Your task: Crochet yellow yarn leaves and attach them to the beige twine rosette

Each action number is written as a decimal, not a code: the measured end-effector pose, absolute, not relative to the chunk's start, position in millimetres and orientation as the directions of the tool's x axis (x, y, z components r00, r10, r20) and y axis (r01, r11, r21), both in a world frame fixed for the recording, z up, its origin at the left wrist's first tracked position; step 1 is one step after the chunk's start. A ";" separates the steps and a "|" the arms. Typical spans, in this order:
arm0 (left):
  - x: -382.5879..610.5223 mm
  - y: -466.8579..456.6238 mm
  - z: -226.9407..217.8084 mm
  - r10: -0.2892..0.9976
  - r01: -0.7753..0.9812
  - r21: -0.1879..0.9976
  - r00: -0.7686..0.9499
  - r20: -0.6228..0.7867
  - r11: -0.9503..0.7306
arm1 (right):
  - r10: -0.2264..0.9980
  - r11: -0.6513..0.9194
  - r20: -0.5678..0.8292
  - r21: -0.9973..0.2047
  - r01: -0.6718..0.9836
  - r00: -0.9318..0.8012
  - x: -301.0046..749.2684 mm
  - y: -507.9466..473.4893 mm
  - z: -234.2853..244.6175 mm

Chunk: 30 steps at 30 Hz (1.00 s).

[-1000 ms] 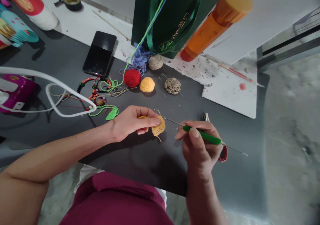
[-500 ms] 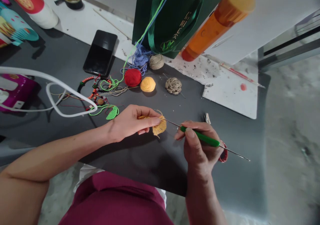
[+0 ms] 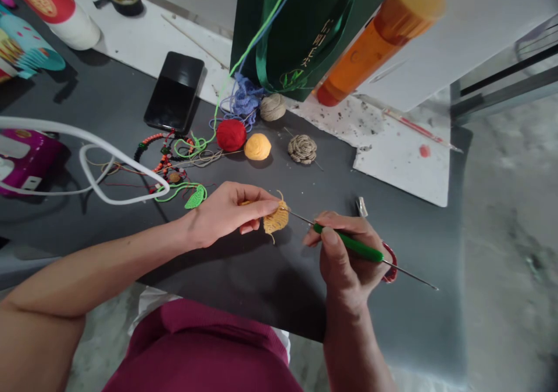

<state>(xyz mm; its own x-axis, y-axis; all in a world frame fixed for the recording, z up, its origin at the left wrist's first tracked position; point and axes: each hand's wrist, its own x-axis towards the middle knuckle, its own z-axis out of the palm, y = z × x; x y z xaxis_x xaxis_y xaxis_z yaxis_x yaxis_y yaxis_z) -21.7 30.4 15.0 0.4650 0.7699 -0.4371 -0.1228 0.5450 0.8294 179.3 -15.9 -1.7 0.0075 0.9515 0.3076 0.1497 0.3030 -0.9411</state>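
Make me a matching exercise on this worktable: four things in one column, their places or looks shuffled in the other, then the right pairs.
Things
1. Mustard crocheted piece
2. Green-handled hook
3. Crocheted flower
4. Phone

Places or looks
A. Black, with a glossy face
B. Held in the right hand
C. On the table, just right of the yellow yarn ball
D. Pinched in the left hand

Pairs: 1-D, 2-B, 3-C, 4-A

Gold lettering (image 3: 321, 39) on the green bag (image 3: 305, 11) is unreadable.
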 end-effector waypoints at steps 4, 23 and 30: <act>-22.1 30.1 15.3 0.767 -0.124 0.822 0.458 -0.449 0.555 | 0.939 0.340 0.344 -0.929 0.146 0.005 179.1 -15.4 -2.5; -20.8 31.1 12.6 0.764 -0.152 0.797 0.432 -0.478 0.585 | 0.888 0.457 0.449 -0.827 0.327 -0.105 182.8 -17.9 -5.7; -19.8 31.4 12.7 0.777 -0.163 0.804 0.422 -0.467 0.572 | 0.811 0.579 0.551 -0.713 0.395 -0.195 178.8 -14.9 -3.3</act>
